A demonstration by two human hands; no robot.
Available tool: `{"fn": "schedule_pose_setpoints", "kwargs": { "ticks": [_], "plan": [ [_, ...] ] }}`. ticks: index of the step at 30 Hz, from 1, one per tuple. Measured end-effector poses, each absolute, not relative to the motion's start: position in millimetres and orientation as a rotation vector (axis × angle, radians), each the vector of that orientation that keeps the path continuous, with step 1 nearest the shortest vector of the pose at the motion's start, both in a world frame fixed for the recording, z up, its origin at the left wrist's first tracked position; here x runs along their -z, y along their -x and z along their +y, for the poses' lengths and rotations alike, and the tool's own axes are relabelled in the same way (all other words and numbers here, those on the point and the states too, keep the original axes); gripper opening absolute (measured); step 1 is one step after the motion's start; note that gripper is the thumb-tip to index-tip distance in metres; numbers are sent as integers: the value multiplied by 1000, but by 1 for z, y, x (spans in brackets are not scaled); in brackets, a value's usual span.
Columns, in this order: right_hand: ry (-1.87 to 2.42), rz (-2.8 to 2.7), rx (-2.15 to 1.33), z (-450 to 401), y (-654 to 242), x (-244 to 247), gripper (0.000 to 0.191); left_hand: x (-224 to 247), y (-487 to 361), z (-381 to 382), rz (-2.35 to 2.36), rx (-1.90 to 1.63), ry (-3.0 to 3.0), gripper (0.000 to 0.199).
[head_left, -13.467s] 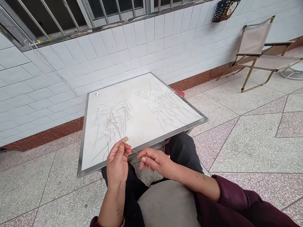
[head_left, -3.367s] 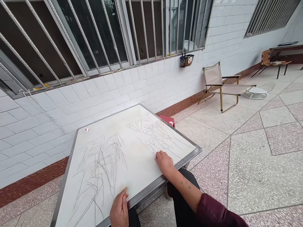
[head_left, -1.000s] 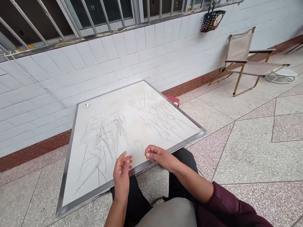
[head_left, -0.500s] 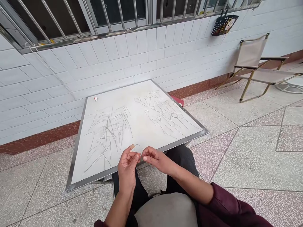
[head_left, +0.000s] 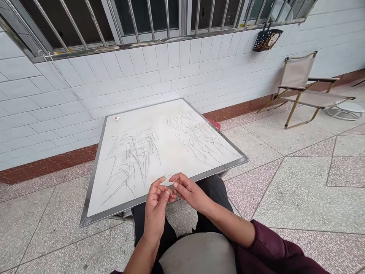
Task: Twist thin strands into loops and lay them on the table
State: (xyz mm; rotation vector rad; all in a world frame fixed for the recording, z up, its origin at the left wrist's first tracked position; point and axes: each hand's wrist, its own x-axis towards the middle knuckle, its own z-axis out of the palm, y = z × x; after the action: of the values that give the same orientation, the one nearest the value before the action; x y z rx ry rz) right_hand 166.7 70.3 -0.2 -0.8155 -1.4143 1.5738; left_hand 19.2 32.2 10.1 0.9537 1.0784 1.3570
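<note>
Over the near edge of a white table, my left hand pinches a thin wire between thumb and forefinger. A bandage wraps one of its raised fingers. Close beside it on the right, my right hand also pinches the thin wire, thumb against forefinger. Fingertips hide much of the wire. Bent wires lie in a tangled group on the left of the table. Looped wires with long tails lie on the right.
A small red and white object sits near the table's far left corner. A tiled wall stands behind the table. A folding chair is at the right, and a dark basket hangs from the window bars.
The wire that curved above my fingertips now shows mostly between and below them. My right fingers have shifted slightly, and the view has tilted a little.
</note>
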Motion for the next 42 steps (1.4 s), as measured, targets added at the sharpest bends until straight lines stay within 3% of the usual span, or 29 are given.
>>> {"fn": "schedule_pose_setpoints", "kwargs": {
  "ticks": [5,15,22,42],
  "plan": [
    [877,-1534,-1446,71,-173,2,38,-21,-18,28,1076,-1343,-827,49],
    [775,-1396,-1591,68,-170,-8,35,-28,-19,22,1059,-1226,-840,52],
    [633,-1085,-1969,67,-173,-11,32,-29,-19,16,951,-1139,-796,49],
    [584,-1364,-1823,75,-186,-14,24,-40,-9,10,799,-1022,-630,51]
  ]
}}
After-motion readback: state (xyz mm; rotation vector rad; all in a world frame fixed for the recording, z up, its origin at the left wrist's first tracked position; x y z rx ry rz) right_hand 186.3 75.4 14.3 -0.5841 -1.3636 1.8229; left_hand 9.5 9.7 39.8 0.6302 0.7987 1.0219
